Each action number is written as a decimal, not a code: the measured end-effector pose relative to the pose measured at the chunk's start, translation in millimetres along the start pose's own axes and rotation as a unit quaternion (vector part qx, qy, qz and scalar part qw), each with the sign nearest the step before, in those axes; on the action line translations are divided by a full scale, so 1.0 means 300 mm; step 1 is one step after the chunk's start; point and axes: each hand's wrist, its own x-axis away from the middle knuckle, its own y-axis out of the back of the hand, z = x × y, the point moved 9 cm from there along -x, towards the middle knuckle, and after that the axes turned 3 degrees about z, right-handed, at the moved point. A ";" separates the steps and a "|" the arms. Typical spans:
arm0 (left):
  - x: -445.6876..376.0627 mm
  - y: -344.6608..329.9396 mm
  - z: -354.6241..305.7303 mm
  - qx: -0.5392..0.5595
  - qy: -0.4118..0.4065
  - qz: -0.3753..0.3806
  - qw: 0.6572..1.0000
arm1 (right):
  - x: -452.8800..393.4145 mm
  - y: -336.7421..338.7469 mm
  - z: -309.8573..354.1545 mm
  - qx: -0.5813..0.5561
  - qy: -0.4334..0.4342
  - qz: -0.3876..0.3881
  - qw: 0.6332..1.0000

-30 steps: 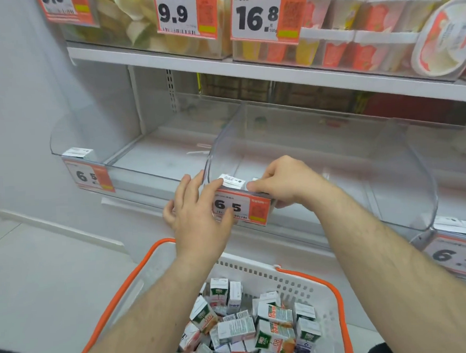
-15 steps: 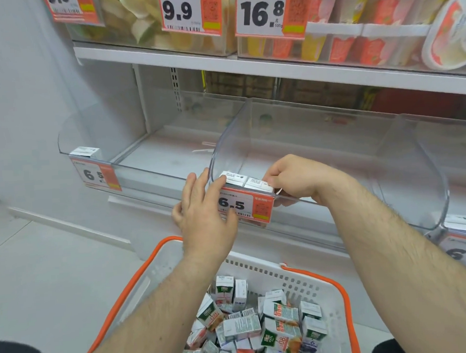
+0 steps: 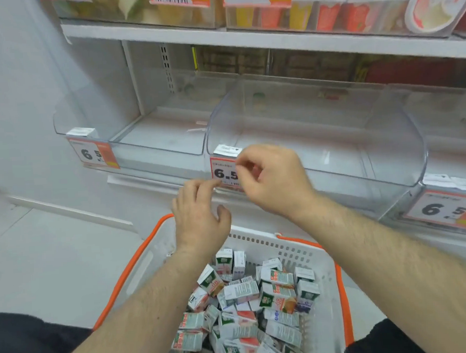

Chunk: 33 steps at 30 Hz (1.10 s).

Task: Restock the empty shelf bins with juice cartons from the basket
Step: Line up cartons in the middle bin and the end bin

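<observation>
juice cartons [image 3: 249,305]: heaped in the basket [image 3: 325,255], below both hands, long axes every way
left hand [image 3: 199,218]: nearer the heap, over the basket's far rim, fingers loose, empty
right hand [image 3: 272,177]: by the price tag [image 3: 225,172], fingers curled, empty
middle bin [image 3: 387,146]: bare, beyond the basket's far rim

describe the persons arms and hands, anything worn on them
Both forearms are bare right to the bottom edge of the picture, so no sleeves show. The left hand and the right hand wear no gloves, and no watch, bracelet or ring is visible on either. Hair shows along both forearms. The hands are slightly motion-blurred, so very small details cannot be told.
</observation>
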 end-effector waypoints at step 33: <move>0.513 -0.435 0.579 -0.018 0.355 0.369 0.859 | 0.969 -0.641 -0.395 0.241 -0.217 0.399 0.858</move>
